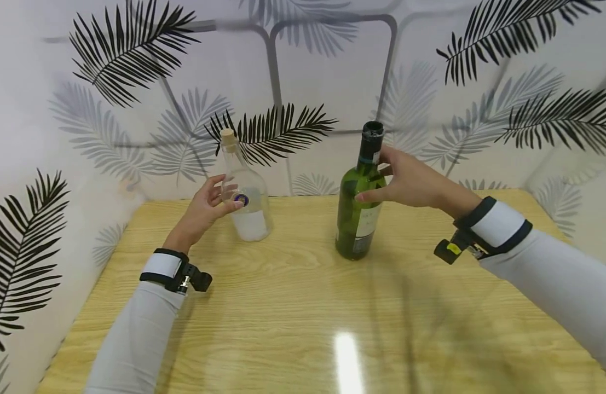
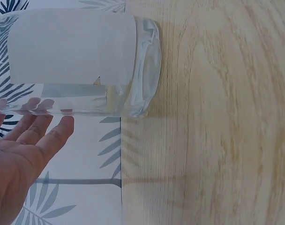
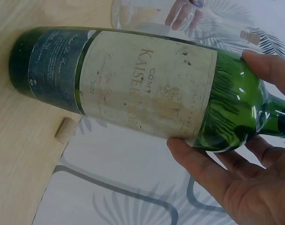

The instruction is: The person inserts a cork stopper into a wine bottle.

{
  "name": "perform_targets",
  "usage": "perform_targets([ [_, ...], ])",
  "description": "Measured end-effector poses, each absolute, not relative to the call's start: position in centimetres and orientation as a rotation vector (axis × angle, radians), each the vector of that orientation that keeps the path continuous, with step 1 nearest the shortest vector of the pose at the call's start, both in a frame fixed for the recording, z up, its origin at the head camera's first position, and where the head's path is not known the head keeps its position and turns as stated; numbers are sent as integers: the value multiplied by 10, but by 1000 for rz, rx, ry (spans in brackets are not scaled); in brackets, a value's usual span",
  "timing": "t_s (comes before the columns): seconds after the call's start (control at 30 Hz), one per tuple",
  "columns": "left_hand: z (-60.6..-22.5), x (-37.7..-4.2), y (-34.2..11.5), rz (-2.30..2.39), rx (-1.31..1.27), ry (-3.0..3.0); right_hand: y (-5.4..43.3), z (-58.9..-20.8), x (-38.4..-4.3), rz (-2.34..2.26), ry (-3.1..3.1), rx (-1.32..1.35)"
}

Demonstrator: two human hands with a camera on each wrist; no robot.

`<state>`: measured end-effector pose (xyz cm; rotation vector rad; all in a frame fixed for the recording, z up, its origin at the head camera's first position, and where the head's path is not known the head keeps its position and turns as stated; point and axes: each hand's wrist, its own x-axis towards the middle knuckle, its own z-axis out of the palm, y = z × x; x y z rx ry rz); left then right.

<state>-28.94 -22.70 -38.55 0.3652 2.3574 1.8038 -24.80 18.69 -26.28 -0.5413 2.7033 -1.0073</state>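
A clear glass bottle [image 1: 250, 189], topped with a cork stopper and marked with a small round purple emblem, stands upright on the left. My left hand [image 1: 207, 203] holds its side, thumb in front and fingers toward the back. In the left wrist view, fingers [image 2: 53, 136] lie against the glass beside a pale label. To the right is an uncorked green wine bottle [image 1: 348, 219] with a cream label and a dark lower label. My right hand [image 1: 413, 178] grips it around the shoulder, thumb and fingers on opposite sides in the right wrist view.
Both bottles are near the back of a light wooden table [image 1: 263, 306], close to a leaf-patterned backdrop [image 1: 327, 71]. A loose cork [image 3: 66, 130] lies near the table's back edge in the right wrist view. Light glares off the table's front part.
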Motion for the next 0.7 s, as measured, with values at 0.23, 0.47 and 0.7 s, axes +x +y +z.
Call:
perform_targets([
  [0.23, -381, -276, -212, 1773, 388, 2889, 181, -262, -225, -989, 2681, -638],
  [0.47, -352, -218, -139, 1691, 958, 2910, 136, -265, -222, -998, 2633, -863],
  [0.7, -348, -187, -101, 1689, 854, 2785, 101, -267, -217, -1005, 2578, -1009],
])
